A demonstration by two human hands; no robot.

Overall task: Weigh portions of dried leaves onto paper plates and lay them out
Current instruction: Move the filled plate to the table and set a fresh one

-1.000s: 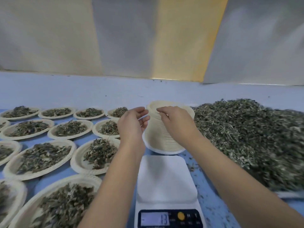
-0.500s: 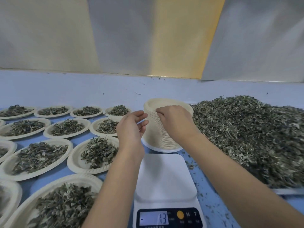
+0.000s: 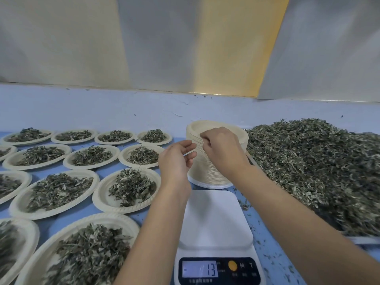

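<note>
A tall stack of empty cream paper plates (image 3: 207, 173) stands beyond the white scale (image 3: 213, 219). My right hand (image 3: 223, 150) rests on the stack's top front, fingertips pinching at the rim of the top plates. My left hand (image 3: 177, 161) hovers at the stack's left side, fingers curled but apart, touching the edge. The scale platform is bare and its display (image 3: 200, 269) reads -13. A big heap of dried leaves (image 3: 312, 165) lies on the right. Several filled plates (image 3: 127, 188) are laid out in rows on the left.
The blue table (image 3: 265, 249) is scattered with leaf crumbs beside the scale. The heap sits on a tray whose metal edge (image 3: 362, 239) shows at the right. A pale wall ledge (image 3: 123, 108) runs behind everything.
Both hands stay at the plate stack; the left hand has dropped a little lower along its side. The view has shifted slightly. The scale reading is unchanged.
</note>
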